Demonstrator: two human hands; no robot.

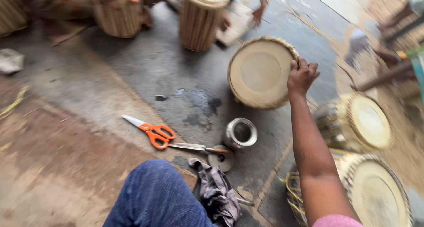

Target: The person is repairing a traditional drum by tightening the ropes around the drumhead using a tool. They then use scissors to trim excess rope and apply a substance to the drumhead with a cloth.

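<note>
A person is sitting on a grey concrete floor (145, 63), seen from a camera on their own head, and is reaching forward with the right hand (301, 76). That hand is curling over the top rim of a small round drum (260, 72), which is lying tipped on its side with its pale skin head facing the camera; the fingers are pressed together and hooked over the edge, the thumb hidden behind it. The left hand is not showing anywhere in the view. The drum is sitting well ahead of the person's blue-clad knee (157, 196), and only the one-handed hold at the rim is steadying it, so it is likely to roll or swing sideways if the hold slips. Just below it a shiny metal cup (241, 132) is standing upright, near enough to be knocked over by a rolling drum. Orange-handled scissors (152, 132) are lying open on the floor beside a thin blade or awl (194, 147), both close to the knee and easy to catch with a leg. Two more drums (369, 121) are resting to the right, though blur is making their edges hard to read. A crumpled grey rag (216, 189) is lying by the knee.
</note>
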